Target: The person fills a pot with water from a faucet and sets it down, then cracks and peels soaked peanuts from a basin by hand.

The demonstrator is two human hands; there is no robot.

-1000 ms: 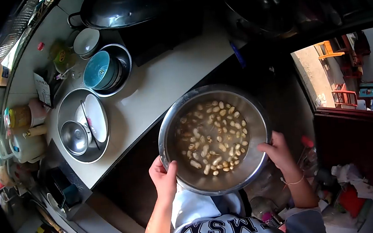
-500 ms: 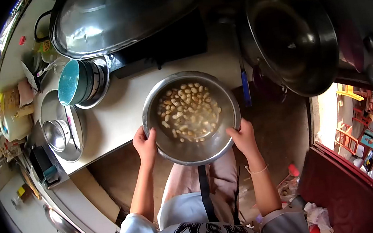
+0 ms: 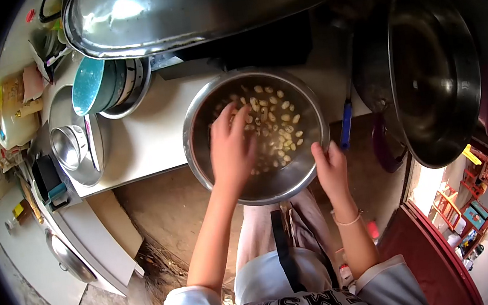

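Observation:
In the head view a round steel basin [image 3: 272,192] juts past the front edge of the white counter, above my legs. Peanuts in their shells [image 3: 282,125] lie inside it in shallow, cloudy water. Over the basin's left part is my left hand [image 3: 232,154], fingers stretched out and slightly apart at the peanuts, with nothing seen held. It hides some of them, and its fingertips are a little blurred. My right hand [image 3: 331,169] grips the rim at the lower right, its thumb on top.
A large metal lid [image 3: 192,14] spans the back. Turquoise bowls [image 3: 91,85] and small steel bowls [image 3: 67,147] stand on the counter [image 3: 140,137] at left. At right are a big dark wok [image 3: 436,70], a blue-handled tool [image 3: 346,123] and a red door [image 3: 418,253].
My left hand has let go of the rim and moved into the basin over the peanuts. My right hand still holds the rim. The camera view has shifted slightly.

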